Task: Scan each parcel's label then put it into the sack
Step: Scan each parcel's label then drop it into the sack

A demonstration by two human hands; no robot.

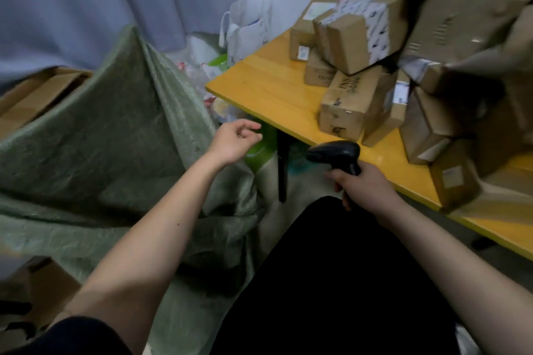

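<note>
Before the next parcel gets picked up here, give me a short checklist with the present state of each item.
1. Black handheld scanner gripped in the right hand: ok.
2. Left hand free to take a parcel: ok, fingers loosely curled, holding nothing.
3. Brown cardboard parcels waiting on the yellow wooden table: ok, a pile remains.
4. Label of the nearest parcel facing the scanner: cannot tell, picture blurred.
5. Green woven sack beside the left arm: ok.
6. Sack mouth open: cannot tell.
</note>
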